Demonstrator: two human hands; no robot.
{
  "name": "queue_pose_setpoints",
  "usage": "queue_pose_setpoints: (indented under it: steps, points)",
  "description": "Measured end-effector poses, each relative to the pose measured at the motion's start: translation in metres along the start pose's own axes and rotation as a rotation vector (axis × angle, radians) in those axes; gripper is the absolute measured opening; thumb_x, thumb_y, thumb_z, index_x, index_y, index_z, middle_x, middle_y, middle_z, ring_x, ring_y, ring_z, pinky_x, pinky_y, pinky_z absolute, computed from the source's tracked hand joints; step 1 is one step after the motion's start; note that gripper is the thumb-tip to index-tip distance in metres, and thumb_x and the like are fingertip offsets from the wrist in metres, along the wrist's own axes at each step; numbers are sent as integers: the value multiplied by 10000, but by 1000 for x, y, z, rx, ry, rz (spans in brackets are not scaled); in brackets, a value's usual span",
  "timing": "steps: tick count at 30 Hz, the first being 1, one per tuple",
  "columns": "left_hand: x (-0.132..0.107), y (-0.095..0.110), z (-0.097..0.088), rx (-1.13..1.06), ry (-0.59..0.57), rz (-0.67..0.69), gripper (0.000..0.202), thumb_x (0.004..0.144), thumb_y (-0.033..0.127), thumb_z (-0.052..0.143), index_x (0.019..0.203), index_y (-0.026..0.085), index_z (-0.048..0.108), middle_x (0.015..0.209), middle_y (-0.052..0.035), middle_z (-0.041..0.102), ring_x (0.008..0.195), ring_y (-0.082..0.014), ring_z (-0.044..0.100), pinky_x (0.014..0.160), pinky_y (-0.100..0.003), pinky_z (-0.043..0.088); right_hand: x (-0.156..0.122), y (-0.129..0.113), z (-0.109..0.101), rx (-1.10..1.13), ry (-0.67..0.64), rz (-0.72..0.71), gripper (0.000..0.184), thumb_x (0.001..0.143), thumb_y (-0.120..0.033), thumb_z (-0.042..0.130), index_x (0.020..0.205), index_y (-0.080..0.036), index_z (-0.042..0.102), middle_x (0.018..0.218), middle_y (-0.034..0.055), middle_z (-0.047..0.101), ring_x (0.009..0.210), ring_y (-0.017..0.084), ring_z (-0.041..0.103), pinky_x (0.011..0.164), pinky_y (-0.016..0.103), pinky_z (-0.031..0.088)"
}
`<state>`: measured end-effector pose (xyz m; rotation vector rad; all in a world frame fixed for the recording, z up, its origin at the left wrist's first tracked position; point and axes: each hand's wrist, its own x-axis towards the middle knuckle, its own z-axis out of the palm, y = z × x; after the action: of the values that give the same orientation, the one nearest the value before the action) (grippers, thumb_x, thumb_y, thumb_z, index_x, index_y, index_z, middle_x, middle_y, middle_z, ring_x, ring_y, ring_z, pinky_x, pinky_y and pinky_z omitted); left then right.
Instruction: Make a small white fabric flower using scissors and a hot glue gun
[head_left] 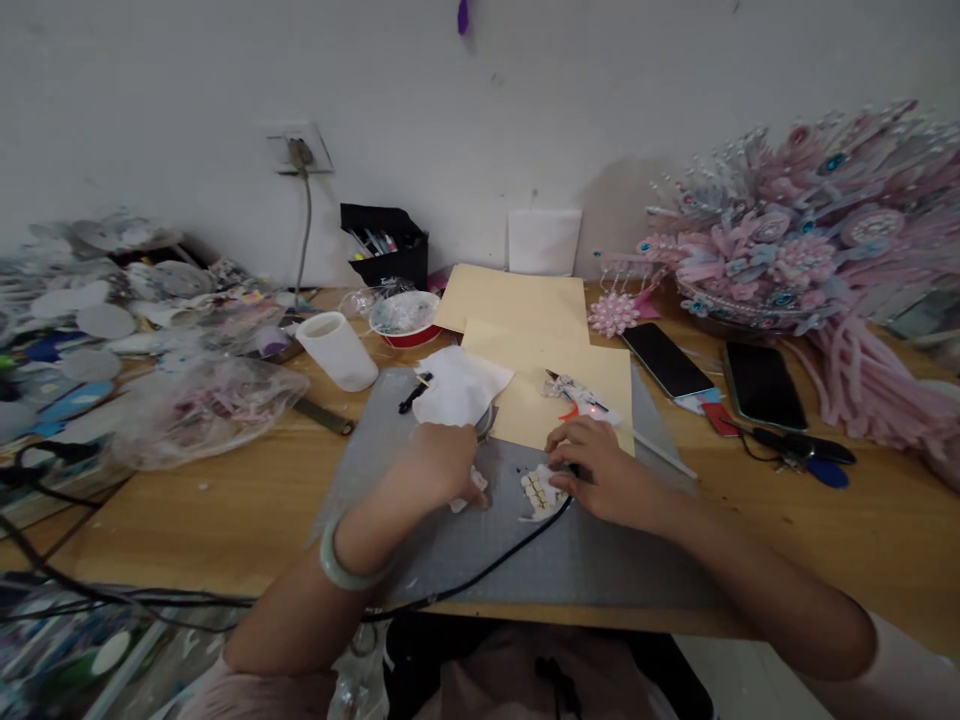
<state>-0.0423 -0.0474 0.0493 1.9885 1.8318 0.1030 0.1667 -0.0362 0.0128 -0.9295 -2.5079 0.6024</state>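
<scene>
My left hand [444, 462] rests closed on the grey cutting mat [420, 560], its fingers pinching a small white piece [477, 482]. My right hand [600, 468] is curled round a dark tool whose black cord [480, 572] runs off the table's front edge. Its tip sits at a small white ornament with gold lines [538, 490] lying on the mat between the two hands. A pale green bangle [339, 564] circles my left wrist.
Behind the hands lie a white tissue [459, 386], tan paper sheets [525, 330] and a glue gun [581, 398]. A white cup [337, 350], red-rimmed bowl [405, 318], two phones [761, 385] and a pink beaded headdress [810, 240] stand around. Plastic bags and discs crowd the left.
</scene>
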Motion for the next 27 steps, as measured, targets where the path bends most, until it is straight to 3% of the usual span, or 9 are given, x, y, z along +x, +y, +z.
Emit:
queue_pose_setpoints:
  steps: [3,5,9,12,14,16,19,24,27]
  points:
    - [-4,7,-7,281,-135,-27,347,349,192,779,563,133,512,670,-163,615,707,-401,589,612,-468,409,-2,-3,1,-63,-73,-30,51,752,-184,572,774,-199,616,999,42,589,1069,241,417,898,464,251]
    - [-6,11,-9,348,-177,14,301,394,159,756,523,140,486,650,-149,617,690,-365,599,602,-434,420,-2,-3,2,-85,-96,-31,81,759,-165,555,800,-200,616,997,42,596,1109,250,389,908,474,227]
    - [-6,10,-7,373,-199,3,324,394,156,739,450,161,420,531,-76,569,638,-313,597,585,-405,428,-2,0,3,-86,-116,-29,88,772,-177,542,823,-196,611,939,46,613,1118,248,386,910,457,232]
    - [-5,8,-5,280,-147,-4,294,371,104,712,456,161,436,498,-49,542,640,-317,594,606,-423,427,-2,0,3,-88,-115,-33,93,776,-183,537,833,-196,609,910,52,620,1111,252,393,904,456,234]
    - [-6,9,-4,246,-118,-4,268,376,63,691,563,141,515,561,-80,580,665,-338,599,624,-446,427,-2,0,3,-89,-118,-28,92,778,-189,536,838,-194,606,904,51,619,1114,253,390,907,457,230]
    - [-8,11,-5,297,-141,5,376,418,66,678,774,100,561,671,-138,621,707,-354,606,635,-457,434,-1,0,3,-86,-123,-26,89,778,-194,539,838,-189,604,905,50,616,1125,251,380,916,451,227]
    - [-8,13,-6,442,-242,47,522,513,145,650,1007,69,498,792,-182,639,755,-331,613,642,-424,455,-2,0,4,-80,-127,-24,84,774,-191,544,833,-186,603,906,48,615,1142,249,362,934,445,211]
    - [-5,9,-5,478,-291,178,623,531,282,649,1083,78,444,887,-183,639,739,-299,616,603,-359,462,-2,1,4,-78,-139,-15,99,789,-199,529,857,-190,599,938,48,610,1164,245,339,941,435,207]
    - [-5,7,-5,423,-280,239,586,567,336,611,1075,99,440,859,-159,641,677,-272,611,537,-318,439,-3,2,5,-96,-137,-9,107,787,-207,537,874,-195,600,984,49,600,1171,246,331,942,432,201]
